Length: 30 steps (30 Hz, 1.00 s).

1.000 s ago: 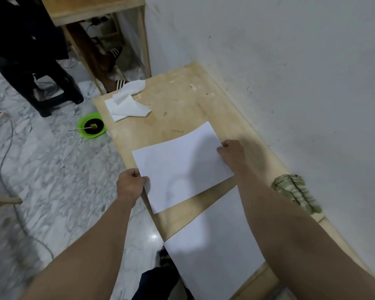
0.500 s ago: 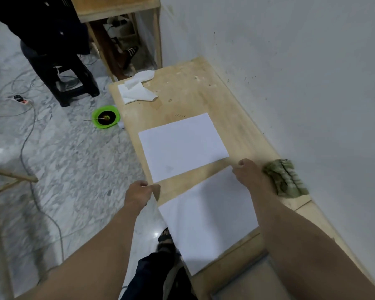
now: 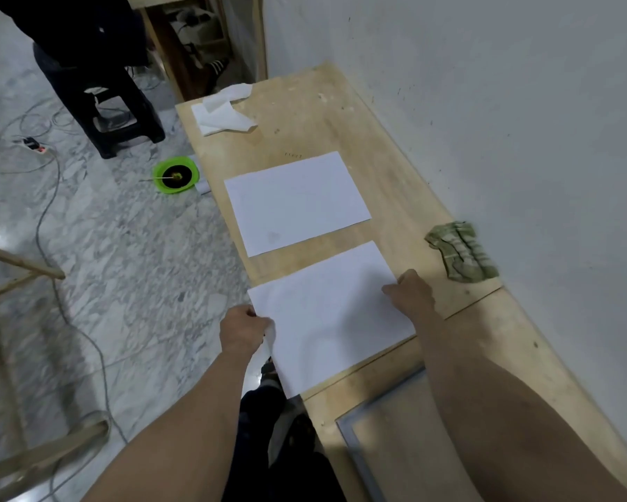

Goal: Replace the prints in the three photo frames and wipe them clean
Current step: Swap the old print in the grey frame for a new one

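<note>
A white sheet point(image 3: 331, 317) is held at its two short edges on the wooden table point(image 3: 388, 197). Its left edge is pinched by the left hand point(image 3: 243, 329), whose fingers are curled round the paper where that corner overhangs the table's edge. Its right edge is gripped by the right hand point(image 3: 411, 291), with the fingers curled onto the paper's top. Whether the sheet lies flat on the table or is lifted slightly cannot be told.

A second white sheet point(image 3: 297, 202) lies flat just beyond the hands, apart from the held one, with a strip of bare wood between them. A crumpled green cloth point(image 3: 462, 251) is seen just right of the right hand, near the wall. Further beyond the hands, at the table's far end, crumpled white tissue point(image 3: 223, 114) is lying. Nearer than the hands, under the right forearm, part of a grey-edged frame point(image 3: 380, 447) rests on the table, its inner panel brown.
</note>
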Motion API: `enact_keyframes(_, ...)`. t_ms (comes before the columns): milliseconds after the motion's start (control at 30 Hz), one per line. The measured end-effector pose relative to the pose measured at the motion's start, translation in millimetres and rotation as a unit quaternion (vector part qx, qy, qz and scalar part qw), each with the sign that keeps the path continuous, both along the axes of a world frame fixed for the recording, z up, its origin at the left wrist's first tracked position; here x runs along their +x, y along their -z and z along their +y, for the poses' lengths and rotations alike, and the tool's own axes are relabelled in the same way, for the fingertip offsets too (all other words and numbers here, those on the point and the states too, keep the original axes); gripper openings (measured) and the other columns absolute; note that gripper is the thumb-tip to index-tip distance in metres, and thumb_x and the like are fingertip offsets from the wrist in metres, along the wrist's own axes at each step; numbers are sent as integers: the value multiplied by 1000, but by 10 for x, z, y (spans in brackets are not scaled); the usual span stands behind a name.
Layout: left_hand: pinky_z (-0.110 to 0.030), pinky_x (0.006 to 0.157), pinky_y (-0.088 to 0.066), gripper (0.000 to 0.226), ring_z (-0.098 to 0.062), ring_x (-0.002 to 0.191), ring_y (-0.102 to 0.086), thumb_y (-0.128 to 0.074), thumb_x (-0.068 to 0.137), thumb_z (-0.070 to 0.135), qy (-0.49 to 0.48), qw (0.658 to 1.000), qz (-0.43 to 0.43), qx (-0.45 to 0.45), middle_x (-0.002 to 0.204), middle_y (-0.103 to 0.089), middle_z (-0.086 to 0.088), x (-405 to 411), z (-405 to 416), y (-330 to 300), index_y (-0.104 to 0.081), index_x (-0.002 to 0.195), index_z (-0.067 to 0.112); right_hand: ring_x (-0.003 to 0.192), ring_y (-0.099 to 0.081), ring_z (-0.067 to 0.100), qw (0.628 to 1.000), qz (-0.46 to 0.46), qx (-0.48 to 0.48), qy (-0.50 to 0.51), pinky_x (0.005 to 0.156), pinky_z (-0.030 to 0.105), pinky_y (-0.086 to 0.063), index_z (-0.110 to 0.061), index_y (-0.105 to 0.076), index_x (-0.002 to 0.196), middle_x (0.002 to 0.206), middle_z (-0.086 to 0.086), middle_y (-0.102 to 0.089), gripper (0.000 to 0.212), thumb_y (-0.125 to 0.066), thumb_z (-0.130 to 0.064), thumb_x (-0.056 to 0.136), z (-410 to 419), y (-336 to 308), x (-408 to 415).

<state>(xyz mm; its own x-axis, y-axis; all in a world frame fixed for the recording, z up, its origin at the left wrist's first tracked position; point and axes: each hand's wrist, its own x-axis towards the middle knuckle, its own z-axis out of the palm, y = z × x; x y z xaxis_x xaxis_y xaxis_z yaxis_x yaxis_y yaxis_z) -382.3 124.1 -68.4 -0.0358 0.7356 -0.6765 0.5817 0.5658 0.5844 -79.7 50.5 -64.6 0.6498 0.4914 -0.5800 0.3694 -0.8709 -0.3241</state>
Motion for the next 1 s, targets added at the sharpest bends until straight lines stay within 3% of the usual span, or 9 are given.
enact_keyframes(133,-49,78,-61,9,-37,76,-70,-75,81,2,-34,998,-45,25,80,-74,-17,-28,19,-62,-70,74,1,87,-56,31,999,17,26,31,69,32,-42,-6,-50,80,88,10,-57,14,-59,-16,83,-48,-38,5)
enact_keyframes(267,-37,78,-59,6,-30,79,-67,-72,85,-4,-22,987,-158,-8,90,-75,-16,-71,91,-234,-68,80,-2,95,-52,30,986,57,109,116,78,38,-45,-17,-53,94,92,5,-51,23,-61,-23,74,-203,-119,21)
enact_keyframes(367,-35,80,-60,7,-27,80,-69,-70,86,-4,4,977,-210,-41,93,-76,-14,-154,157,-423,-69,93,-3,71,-39,23,973,123,152,125,64,34,-32,-20,-40,63,72,8,-41,19,-58,-26,69,-296,-277,16)
enact_keyframes(467,-29,72,-57,16,-24,72,-68,-66,88,-4,19,967,-245,-64,93,-75,-14,-233,189,-588,-68,103,-7,63,-32,19,945,182,199,185,56,29,-25,-9,-52,74,71,10,-41,12,-61,-4,79,-462,-472,15)
enact_keyframes(600,-37,86,-53,28,-33,93,-63,-65,89,-3,46,962,-257,-83,112,-70,-22,-264,230,-718,-65,115,-12,70,-42,21,929,204,222,214,63,30,-34,-5,-65,84,78,10,-53,2,-64,-7,83,-779,-663,-5)
enact_keyframes(733,-30,74,-60,13,-25,80,-74,-70,85,-5,97,974,-201,-43,101,-76,-16,-99,158,-849,-70,97,-2,73,-49,22,920,185,242,247,67,29,-39,7,-67,95,80,12,-58,19,-63,-9,87,-1238,-779,-109)
enact_keyframes(800,-25,63,-60,11,-21,72,-74,-72,83,-7,115,976,-184,-31,95,-77,-15,84,73,-873,-69,92,-3,66,-49,22,906,181,250,290,58,28,-37,4,-68,89,75,14,-57,12,-61,-6,88,-1591,-829,-207)
enact_keyframes(900,-26,57,-57,9,-25,70,-69,-74,81,-7,170,970,-171,-29,89,-75,-16,447,-143,-862,-68,89,-7,60,-44,22,850,205,265,406,56,32,-37,-1,-59,76,69,13,-50,11,-56,0,87,-2190,-802,-405)
enact_keyframes(1000,-28,60,-56,13,-24,70,-68,-74,81,-7,290,942,-156,-58,74,-76,-7,768,-480,-793,-67,73,1,72,-56,30,786,196,270,520,68,40,-48,4,-63,88,81,17,-62,10,-55,-1,92,-2807,-755,-667)
